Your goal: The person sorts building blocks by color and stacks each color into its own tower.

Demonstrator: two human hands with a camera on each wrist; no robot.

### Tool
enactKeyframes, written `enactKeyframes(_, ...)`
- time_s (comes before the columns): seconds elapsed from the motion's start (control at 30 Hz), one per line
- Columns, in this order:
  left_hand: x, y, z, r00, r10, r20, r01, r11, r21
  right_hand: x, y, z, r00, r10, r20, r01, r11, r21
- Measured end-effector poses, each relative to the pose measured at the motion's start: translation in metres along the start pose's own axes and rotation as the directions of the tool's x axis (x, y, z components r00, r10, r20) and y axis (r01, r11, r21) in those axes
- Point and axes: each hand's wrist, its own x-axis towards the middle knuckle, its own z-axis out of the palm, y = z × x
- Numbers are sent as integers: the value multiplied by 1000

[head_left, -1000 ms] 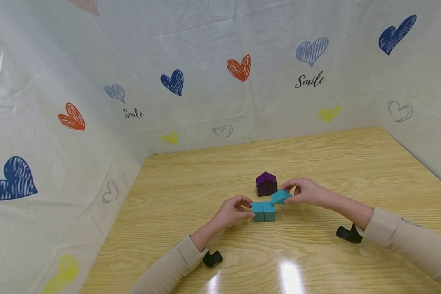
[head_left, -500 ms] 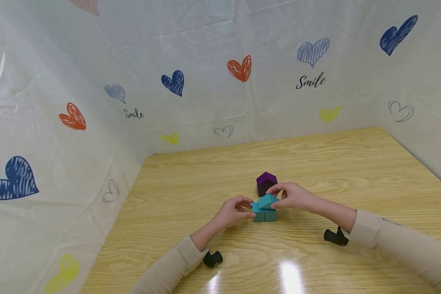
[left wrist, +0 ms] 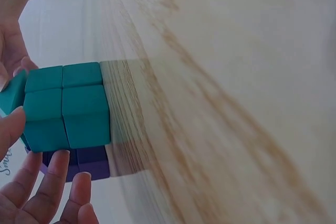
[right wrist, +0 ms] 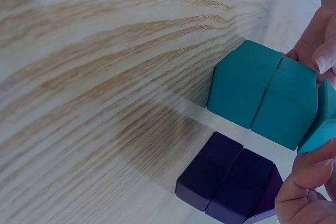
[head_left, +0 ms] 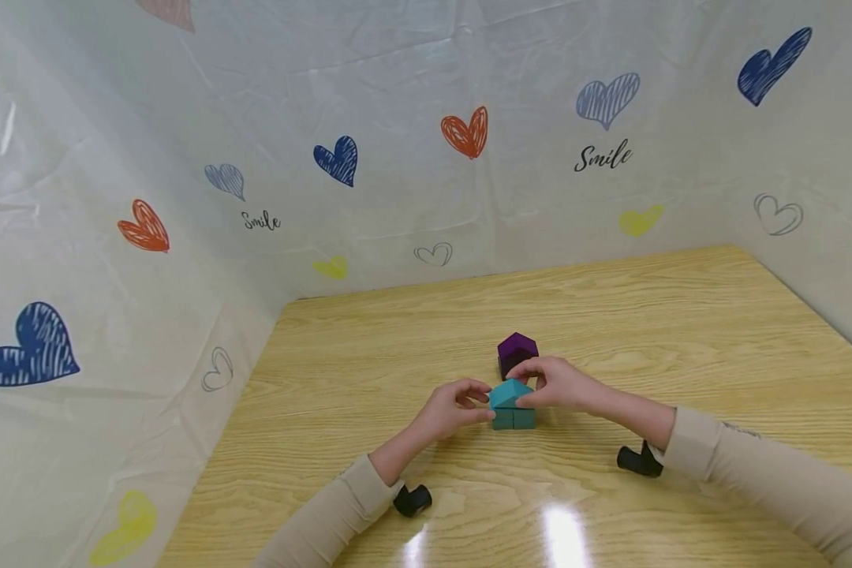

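A stack of teal blocks (head_left: pixel 513 419) stands on the table, seen close in both wrist views. On top sits a lighter teal triangular prism block (head_left: pixel 509 393). My right hand (head_left: pixel 555 385) pinches this prism between thumb and fingers, against the stack's top. My left hand (head_left: pixel 450 410) is at the stack's left side, its thumb in front and its fingers behind, touching the teal blocks (left wrist: pixel 84 114). Right behind the teal stack stands a purple block house (head_left: pixel 517 347) with a pointed top. Part of it hides behind my right hand; its dark blocks (right wrist: pixel 223 174) show in the right wrist view.
The wood-grain table (head_left: pixel 369 347) lies under everything. A white sheet (head_left: pixel 397 87) with printed hearts hangs around its back and sides. Black devices (head_left: pixel 412 501) sit under both wrists. Light reflects off the table's front.
My right hand has carried the teal prism left and down, from the stack's upper right corner onto its top, turning it level. My left hand has stayed in place.
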Motion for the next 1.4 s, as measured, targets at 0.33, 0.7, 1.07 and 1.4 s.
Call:
enactKeyframes(0.33, -1, 2, 1, 1000, -20, 4, 20, 1000, 12, 1, 1, 3, 1000, 8, -1, -8, 1000, -4)
enactKeyframes(0.7, -1, 6, 1, 1000, -12, -2, 12, 1000, 12, -2, -2, 4, 1000, 13, -16, -14, 999, -44)
enactKeyframes(1.07, -1, 4, 1, 1000, -18, -16, 18, 1000, 8, -10, 0, 0, 999, 28, -34, -33, 990, -140)
enactKeyframes(1.4, 1, 3, 1, 1000, -19, -15, 19, 1000, 9, -14, -5, 2, 998, 24, -52, -33, 986, -162)
